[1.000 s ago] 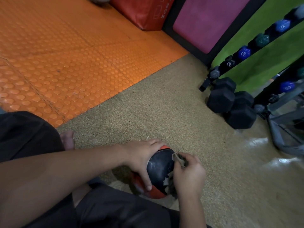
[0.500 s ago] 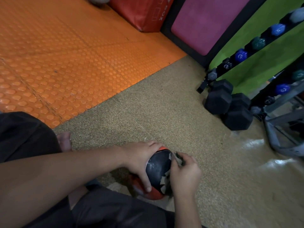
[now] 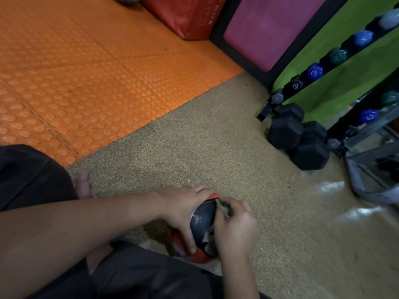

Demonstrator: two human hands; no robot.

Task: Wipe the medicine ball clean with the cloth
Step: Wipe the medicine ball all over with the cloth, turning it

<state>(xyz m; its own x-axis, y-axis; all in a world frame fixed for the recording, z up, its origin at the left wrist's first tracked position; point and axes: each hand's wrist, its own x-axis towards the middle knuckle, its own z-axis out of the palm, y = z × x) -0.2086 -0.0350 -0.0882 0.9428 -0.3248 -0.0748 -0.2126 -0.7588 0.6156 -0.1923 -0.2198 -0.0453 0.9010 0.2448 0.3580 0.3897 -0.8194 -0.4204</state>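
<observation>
Count: one medicine ball (image 3: 203,221), one cloth (image 3: 223,209), two hands; two black hex dumbbells (image 3: 298,137) on the floor; several small coloured dumbbells on a slanted rack (image 3: 336,57), exact number cannot be told.
Ball location: on the tan speckled floor (image 3: 194,143), just in front of the person's dark-clothed legs, between both hands. Black and red panels, with worn pale patches.
Left arm: forearm crosses the view from lower left toward the ball.
Left hand (image 3: 183,208): draped over the top and left side of the ball; fingers curve round the far edge, thumb lies straight down the black panel. It grips the ball.
Right arm: forearm rises from the bottom edge, wrist bent toward the ball.
Right hand (image 3: 236,225): fingers curled closed, pinching the cloth against the ball's right side.
Cloth: small, greyish, mostly hidden by the fingers; touches the ball's upper right edge.
Surroundings: orange studded mat (image 3: 86,72) to the left; red box (image 3: 183,16) and pink pad (image 3: 272,29) at the far wall.
</observation>
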